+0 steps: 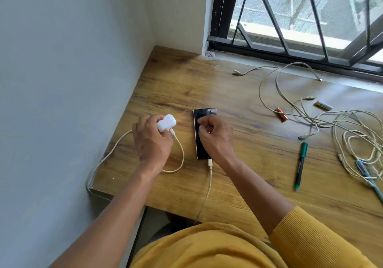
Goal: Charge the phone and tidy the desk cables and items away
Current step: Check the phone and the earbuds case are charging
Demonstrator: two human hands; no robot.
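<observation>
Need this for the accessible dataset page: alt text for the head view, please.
A person's left hand grips a white charger plug while the right hand, fingers curled, hovers over a dark-screened phone with a cable plugged into its near end, on a wooden desk. To the right lie tangled cables, two batteries and a green marker.

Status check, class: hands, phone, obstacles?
Left hand grips white charger. Right hand curled over phone, cable plugged in. Loose cables untidied.
</observation>
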